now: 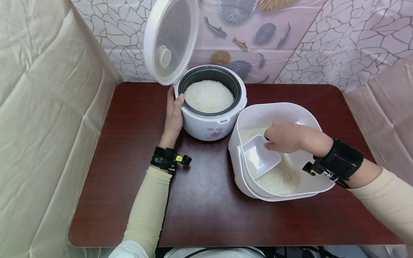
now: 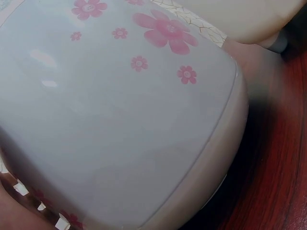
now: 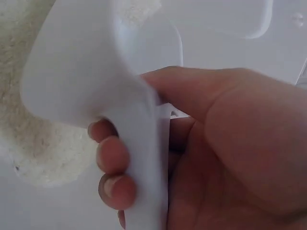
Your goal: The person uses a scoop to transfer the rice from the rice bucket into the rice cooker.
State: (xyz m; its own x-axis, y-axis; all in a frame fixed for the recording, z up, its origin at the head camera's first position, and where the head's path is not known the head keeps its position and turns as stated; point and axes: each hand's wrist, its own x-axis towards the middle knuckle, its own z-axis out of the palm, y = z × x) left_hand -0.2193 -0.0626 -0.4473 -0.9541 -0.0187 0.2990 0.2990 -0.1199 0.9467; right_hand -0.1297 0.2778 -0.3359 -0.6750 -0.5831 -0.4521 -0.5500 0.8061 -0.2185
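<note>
A white rice cooker [image 1: 206, 125] with pink flowers stands with its lid [image 1: 172, 39] raised; white rice [image 1: 209, 96] lies in its dark inner pot [image 1: 237, 86]. My left hand [image 1: 174, 113] rests against the cooker's left side, thumb at the rim. In the left wrist view the cooker wall [image 2: 120, 110] fills most of the picture. To the right, my right hand [image 1: 285, 137] grips a white scoop [image 1: 260, 156] by its handle [image 3: 141, 167], fingers curled round it. The scoop is tilted inside a white rice bin [image 1: 240, 172], over the loose rice [image 1: 280, 179].
Both containers stand on a dark red-brown table [image 1: 206, 215], the bin just right of the cooker. A patterned cloth [image 1: 306, 46] hangs behind the table. Beige quilted fabric [image 1: 48, 125] lines the left side, and pale fabric [image 1: 387, 107] the right.
</note>
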